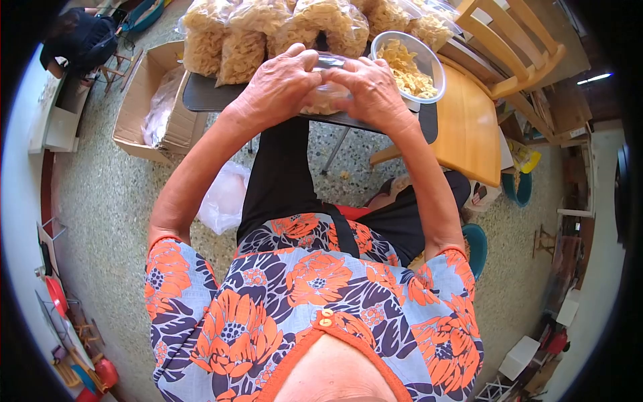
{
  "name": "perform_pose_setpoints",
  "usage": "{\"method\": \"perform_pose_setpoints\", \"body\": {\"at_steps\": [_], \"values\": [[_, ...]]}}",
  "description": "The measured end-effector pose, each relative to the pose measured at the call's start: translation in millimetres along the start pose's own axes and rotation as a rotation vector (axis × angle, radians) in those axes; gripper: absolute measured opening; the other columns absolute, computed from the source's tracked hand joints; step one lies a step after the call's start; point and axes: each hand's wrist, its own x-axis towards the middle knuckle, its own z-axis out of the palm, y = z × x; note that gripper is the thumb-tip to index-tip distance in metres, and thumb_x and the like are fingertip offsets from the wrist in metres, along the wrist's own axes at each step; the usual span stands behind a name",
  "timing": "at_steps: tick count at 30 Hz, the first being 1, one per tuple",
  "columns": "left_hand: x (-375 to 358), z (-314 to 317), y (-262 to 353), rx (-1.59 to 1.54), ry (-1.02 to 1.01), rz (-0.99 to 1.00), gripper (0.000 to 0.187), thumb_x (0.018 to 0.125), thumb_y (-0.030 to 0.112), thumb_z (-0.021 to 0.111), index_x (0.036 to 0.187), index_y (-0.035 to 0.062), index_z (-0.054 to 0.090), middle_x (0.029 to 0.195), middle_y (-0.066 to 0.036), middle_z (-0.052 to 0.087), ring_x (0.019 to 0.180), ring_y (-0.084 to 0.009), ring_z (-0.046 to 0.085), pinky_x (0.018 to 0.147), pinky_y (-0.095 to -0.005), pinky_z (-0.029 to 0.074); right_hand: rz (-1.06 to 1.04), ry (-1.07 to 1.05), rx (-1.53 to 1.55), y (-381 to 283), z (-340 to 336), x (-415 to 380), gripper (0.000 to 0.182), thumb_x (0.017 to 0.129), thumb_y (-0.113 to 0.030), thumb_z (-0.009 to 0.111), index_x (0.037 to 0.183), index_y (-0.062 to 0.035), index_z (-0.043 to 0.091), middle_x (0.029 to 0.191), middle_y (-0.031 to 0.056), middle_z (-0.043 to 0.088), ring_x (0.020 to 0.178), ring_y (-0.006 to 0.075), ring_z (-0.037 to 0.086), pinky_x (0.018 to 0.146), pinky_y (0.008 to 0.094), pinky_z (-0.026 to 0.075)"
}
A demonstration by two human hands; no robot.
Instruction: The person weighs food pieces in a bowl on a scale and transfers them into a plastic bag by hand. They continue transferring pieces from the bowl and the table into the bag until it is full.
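Both hands meet at the near edge of a dark table (211,99), pinching the upper part of a clear plastic bag (323,104). My left hand (284,84) has its fingers closed on the bag's left side. On the right side my right hand (372,90) grips it too, fingers curled. Pale yellow pieces show in the bag's lower part, though the fingers hide much of it. Just right of my right hand stands a round clear plastic tub (439,86) holding yellow flat chips (407,67).
Several filled bags of chips (242,53) crowd the table's back. A cardboard box (130,130) with plastic inside sits on the floor at left. A wooden chair (469,127) adjoins the table's right. A white plastic bag (226,199) lies near my legs. Another person (80,43) sits far left.
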Motion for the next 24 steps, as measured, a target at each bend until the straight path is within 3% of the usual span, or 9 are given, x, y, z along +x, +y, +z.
{"method": "perform_pose_setpoints", "body": {"at_steps": [4, 7, 9, 11, 12, 13, 17, 21, 24], "values": [[3.5, -12.5, -2.5, 0.035, -0.036, 0.032, 0.017, 0.077, 0.017, 0.08, 0.09, 0.008, 0.074, 0.1, -0.009, 0.063, 0.102, -0.0307, 0.062, 0.089, -0.0437, 0.053, -0.025, -0.122, -0.161, -3.1, -8.0, 2.6, 0.037, 0.068, -0.033, 0.091, 0.1, -0.0193, 0.077, 0.097, 0.004, 0.062, 0.103, 0.0268, 0.061, 0.092, 0.0442, 0.043], [9.7, -24.0, -3.0, -0.004, -0.124, 0.033, 0.007, 0.079, 0.015, 0.077, 0.083, 0.0095, 0.074, 0.094, -0.009, 0.063, 0.094, -0.0315, 0.066, 0.081, -0.0444, 0.054, -0.069, -0.184, -0.193, -5.6, -18.0, 10.5, 0.023, 0.072, -0.039, 0.088, 0.075, -0.0183, 0.079, 0.097, 0.003, 0.065, 0.099, 0.0238, 0.062, 0.09, 0.0418, 0.041], [11.4, -25.9, -4.1, -0.071, -0.147, -0.002, 0.003, 0.083, 0.012, 0.074, 0.082, 0.0087, 0.072, 0.087, -0.01, 0.061, 0.082, -0.0339, 0.069, 0.072, -0.0453, 0.054, -0.078, -0.134, -0.178, 0.9, -10.1, 9.0, 0.023, 0.074, -0.037, 0.087, 0.077, -0.0153, 0.078, 0.097, 0.0044, 0.065, 0.097, 0.0245, 0.063, 0.088, 0.0419, 0.044], [11.1, -29.0, -10.1, -0.189, -0.109, -0.011, 0.007, 0.084, 0.015, 0.074, 0.082, 0.0088, 0.073, 0.091, -0.009, 0.063, 0.086, -0.0338, 0.069, 0.076, -0.0451, 0.055, -0.102, -0.084, -0.166, 2.5, -9.5, 10.0, 0.023, 0.076, -0.034, 0.086, 0.079, -0.0124, 0.078, 0.097, 0.0058, 0.064, 0.096, 0.0253, 0.064, 0.086, 0.042, 0.046], [9.5, -29.1, -13.8, -0.315, -0.077, -0.022, 0.011, 0.085, 0.019, 0.074, 0.081, 0.0089, 0.073, 0.094, -0.009, 0.065, 0.091, -0.0336, 0.07, 0.079, -0.0448, 0.055, -0.069, -0.032, -0.009, 2.5, -9.4, 7.0, 0.021, 0.078, -0.028, 0.084, 0.082, -0.0088, 0.076, 0.096, 0.0075, 0.065, 0.092, 0.0273, 0.066, 0.082, 0.0417, 0.049], [10.0, -28.7, -16.6, -0.458, 0.009, 0.069, 0.011, 0.088, 0.012, 0.073, 0.086, 0.0038, 0.066, 0.088, -0.012, 0.058, 0.082, -0.0345, 0.067, 0.071, -0.0435, 0.051, -0.038, 0.018, 0.144, 1.0, -11.3, 4.3, 0.019, 0.08, -0.022, 0.082, 0.085, -0.0052, 0.074, 0.095, 0.0091, 0.065, 0.089, 0.0293, 0.068, 0.079, 0.0413, 0.053], [13.2, -29.2, -24.0, -0.508, 0.067, 0.134, 0.013, 0.094, 0.015, 0.07, 0.099, 0.0029, 0.067, 0.094, -0.013, 0.06, 0.085, -0.0341, 0.066, 0.074, -0.0416, 0.052, -0.024, 0.154, 0.424, -7.9, -8.3, -1.7, 0.022, 0.082, -0.01, 0.075, 0.102, -0.0038, 0.07, 0.088, 0.0146, 0.071, 0.08, 0.0353, 0.072, 0.074, 0.0404, 0.058], [16.5, -28.0, -15.7, -0.518, 0.046, 0.188, 0.015, 0.094, 0.017, 0.07, 0.098, 0.0024, 0.067, 0.094, -0.012, 0.06, 0.086, -0.035, 0.066, 0.078, -0.0424, 0.054, 0.087, -0.051, 0.419, -11.6, -16.9, -9.3, 0.035, 0.082, -0.014, 0.071, 0.115, -0.004, 0.066, 0.088, 0.0214, 0.071, 0.082, 0.0393, 0.072, 0.074, 0.0449, 0.057], [16.2, -27.9, -8.1, -0.526, 0.075, 0.213, 0.014, 0.095, 0.015, 0.07, 0.097, 0.0019, 0.067, 0.096, -0.012, 0.061, 0.087, -0.0354, 0.067, 0.078, -0.0422, 0.054, 0.045, -0.203, 0.439, -14.0, -26.2, -9.8, 0.034, 0.081, -0.017, 0.068, 0.113, -0.0036, 0.066, 0.087, 0.0226, 0.071, 0.083, 0.0413, 0.072, 0.074, 0.0475, 0.057]]}}
